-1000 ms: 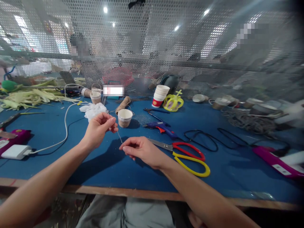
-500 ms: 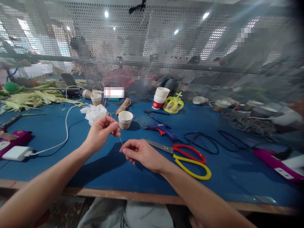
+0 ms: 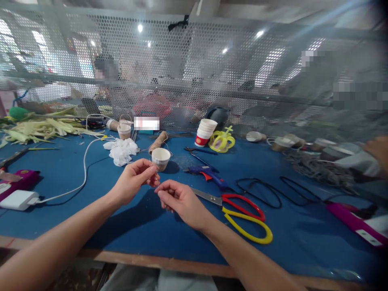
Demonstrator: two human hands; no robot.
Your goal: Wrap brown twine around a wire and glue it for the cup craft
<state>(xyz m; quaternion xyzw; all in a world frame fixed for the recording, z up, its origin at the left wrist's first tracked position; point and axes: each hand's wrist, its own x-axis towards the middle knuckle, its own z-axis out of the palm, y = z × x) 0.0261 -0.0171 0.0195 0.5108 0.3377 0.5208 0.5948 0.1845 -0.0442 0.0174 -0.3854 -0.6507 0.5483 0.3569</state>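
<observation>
My left hand (image 3: 133, 184) and my right hand (image 3: 177, 200) are raised just above the blue table (image 3: 127, 226), fingertips almost touching. A short thin thread (image 3: 155, 180) is pinched between them, left thumb and forefinger on one end, right fingertips on the other. Most of the thread is hidden by the fingers. A small paper cup (image 3: 160, 158) stands right behind the hands. Red and yellow scissors (image 3: 242, 212) lie on the table just right of my right hand.
A blue glue gun (image 3: 206, 171), a twine spool (image 3: 157, 141), stacked cups (image 3: 204, 131), a yellow crown (image 3: 222, 140), white tissue (image 3: 121, 150), black cords (image 3: 273, 188), a white charger (image 3: 18, 199) and green leaves (image 3: 39, 127) lie around. A perforated screen (image 3: 194, 81) closes the back. Another person's hand (image 3: 377, 149) shows far right.
My two hands have come closer together, so the stretch of thread between them has shortened to almost nothing. The view has tilted up slightly.
</observation>
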